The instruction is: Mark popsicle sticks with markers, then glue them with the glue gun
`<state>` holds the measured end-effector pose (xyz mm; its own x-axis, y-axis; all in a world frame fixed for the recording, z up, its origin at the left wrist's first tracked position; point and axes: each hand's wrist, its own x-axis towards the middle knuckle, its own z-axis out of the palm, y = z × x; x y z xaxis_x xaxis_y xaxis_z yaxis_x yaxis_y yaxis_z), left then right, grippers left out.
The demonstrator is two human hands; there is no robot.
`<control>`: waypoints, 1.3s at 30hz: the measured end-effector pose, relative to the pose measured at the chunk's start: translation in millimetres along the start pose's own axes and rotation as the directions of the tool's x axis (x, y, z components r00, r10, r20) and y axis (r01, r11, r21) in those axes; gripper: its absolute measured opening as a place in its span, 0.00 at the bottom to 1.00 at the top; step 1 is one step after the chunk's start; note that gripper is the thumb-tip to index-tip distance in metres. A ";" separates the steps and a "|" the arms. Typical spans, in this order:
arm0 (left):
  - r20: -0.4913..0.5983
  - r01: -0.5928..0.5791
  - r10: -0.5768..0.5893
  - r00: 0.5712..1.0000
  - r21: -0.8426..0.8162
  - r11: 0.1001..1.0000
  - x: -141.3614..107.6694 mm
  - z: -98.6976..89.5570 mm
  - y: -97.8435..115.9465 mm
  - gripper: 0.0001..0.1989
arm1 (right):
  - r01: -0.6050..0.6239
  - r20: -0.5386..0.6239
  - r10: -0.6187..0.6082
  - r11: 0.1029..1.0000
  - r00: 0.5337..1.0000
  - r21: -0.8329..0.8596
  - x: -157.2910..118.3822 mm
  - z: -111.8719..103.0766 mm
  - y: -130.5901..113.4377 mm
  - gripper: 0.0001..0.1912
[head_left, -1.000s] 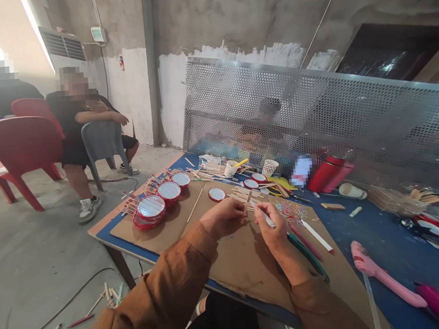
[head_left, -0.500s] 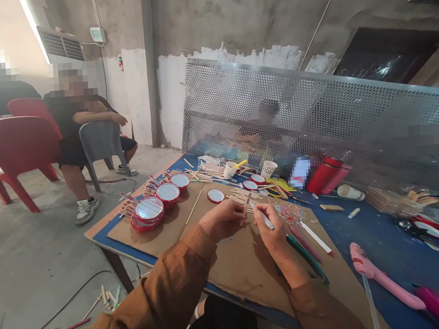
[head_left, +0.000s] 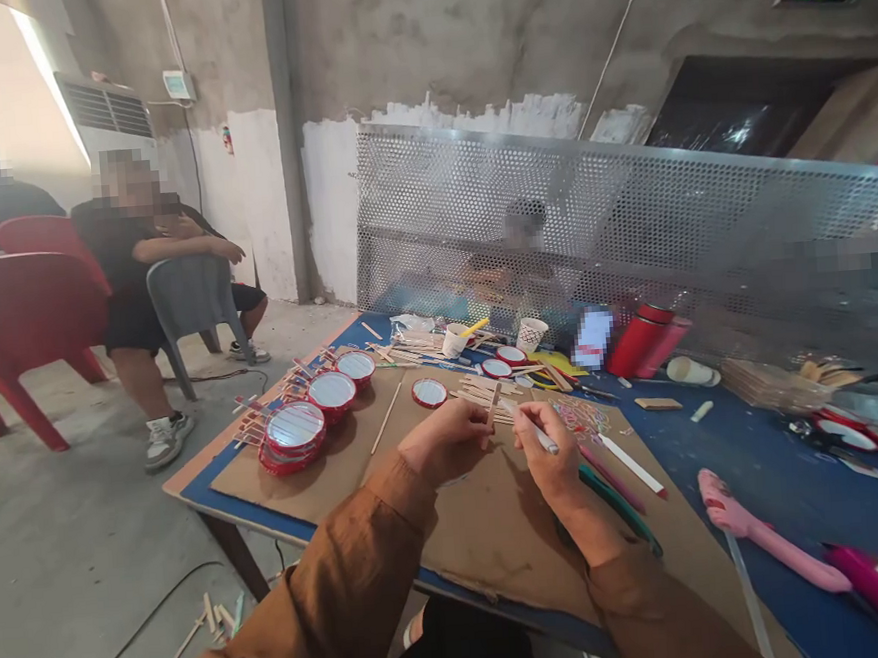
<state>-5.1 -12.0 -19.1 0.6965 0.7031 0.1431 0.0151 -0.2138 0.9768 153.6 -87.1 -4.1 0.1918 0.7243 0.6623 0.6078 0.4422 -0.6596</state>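
My left hand [head_left: 447, 441] pinches a thin wooden craft stick [head_left: 494, 403], held upright above the cardboard sheet [head_left: 492, 556]. Close on its right, my right hand [head_left: 558, 461] grips a white marker [head_left: 544, 440] slantwise, its upper end toward the stick; whether they touch I cannot tell. Beyond both hands lie loose craft sticks [head_left: 473, 392] and a round red-rimmed piece with a white face [head_left: 429, 393]. On the left stand several similar red-rimmed rounds [head_left: 295, 425] with sticks fixed to them. Colourful rubber bands [head_left: 584, 416] are heaped beyond my right hand.
Beside my right forearm lie a teal-handled tool [head_left: 621, 509] and a white stick [head_left: 633, 464]. A pink glue gun [head_left: 770, 546] rests on the blue tabletop [head_left: 687, 432]. Paper cups [head_left: 532, 335] and a red bottle [head_left: 639, 340] stand before a perforated metal panel [head_left: 612, 217].
The camera view has turned slightly to the right. Both hands keep their grips, and the right hand with the marker sits a little farther from the stick.
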 end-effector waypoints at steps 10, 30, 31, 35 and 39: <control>0.029 -0.007 0.002 1.000 0.173 0.985 2.7 -6.0 1.5 0.08 | -0.026 0.039 0.026 1.000 0.999 -0.005 0.8 -0.2 -6.9 0.14; 0.030 -0.028 0.021 0.999 0.233 0.972 6.0 -9.7 -3.5 0.08 | -0.019 0.050 0.019 1.000 0.999 0.012 0.8 0.3 -14.7 0.11; 0.031 -0.030 0.023 0.999 0.230 0.973 6.0 -10.1 -3.1 0.08 | -0.019 0.054 0.019 1.000 0.998 0.005 0.8 0.1 -14.6 0.11; 0.058 -0.029 0.021 0.998 0.151 0.988 5.6 -8.4 -5.5 0.08 | -0.025 0.047 0.025 1.000 0.999 -0.007 1.3 -1.0 -14.6 0.11; 0.040 -0.021 0.022 0.999 -0.016 1.000 4.0 -5.1 -10.1 0.09 | -0.014 0.060 0.015 1.000 0.998 -0.020 1.1 -0.8 -15.6 0.11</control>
<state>-6.2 -3.6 -27.6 0.7246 0.6708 0.1578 -0.0107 -0.2180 0.9759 145.0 -93.6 7.1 0.1548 0.7612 0.6298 0.6204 0.4212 -0.6616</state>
